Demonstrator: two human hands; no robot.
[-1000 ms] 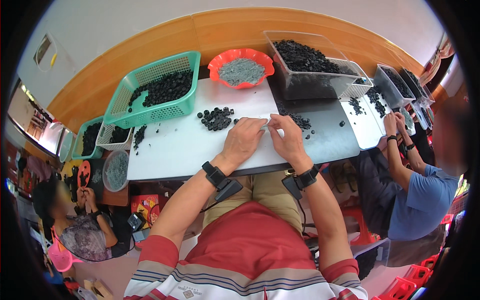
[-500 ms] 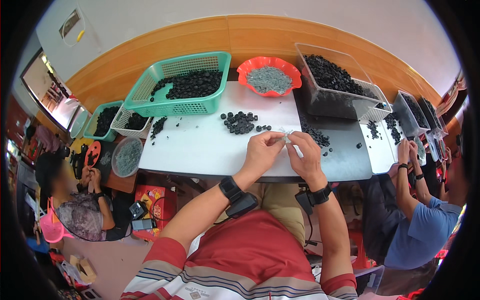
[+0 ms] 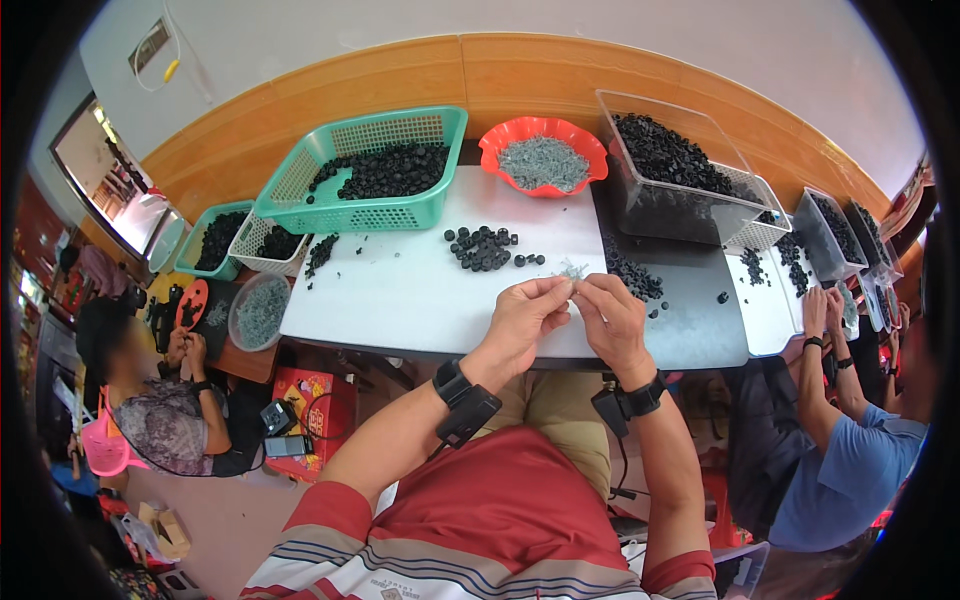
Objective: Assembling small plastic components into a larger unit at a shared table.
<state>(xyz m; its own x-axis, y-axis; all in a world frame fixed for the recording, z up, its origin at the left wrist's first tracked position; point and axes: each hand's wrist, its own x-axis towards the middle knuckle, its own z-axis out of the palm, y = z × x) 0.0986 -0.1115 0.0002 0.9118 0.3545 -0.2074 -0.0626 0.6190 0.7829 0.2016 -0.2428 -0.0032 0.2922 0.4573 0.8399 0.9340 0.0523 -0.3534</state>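
Note:
Over the white board [image 3: 390, 300] my left hand [image 3: 527, 315] and my right hand [image 3: 612, 318] meet, fingertips pinched together. Both are closed on something too small to make out. Just past the fingertips shows a little cluster of grey translucent pieces [image 3: 572, 268]; I cannot tell whether the fingers touch it. Farther off, left of the fingertips, lies a pile of round black parts [image 3: 480, 248], with a few loose ones at its right end. To the right of my right hand, small black parts [image 3: 640, 283] are scattered on a dark board.
At the back stand a green basket [image 3: 350, 217] of black parts, a red bowl [image 3: 488, 160] of grey pieces and a clear bin [image 3: 680, 222] of black parts. People work at the left [image 3: 165, 430] and right [image 3: 850, 470]. A red box [image 3: 310, 440] sits below the table.
My hands stay together at nearly the same spot, lowered slightly toward me, and the left fingers have curled in more. The view has shifted slightly.

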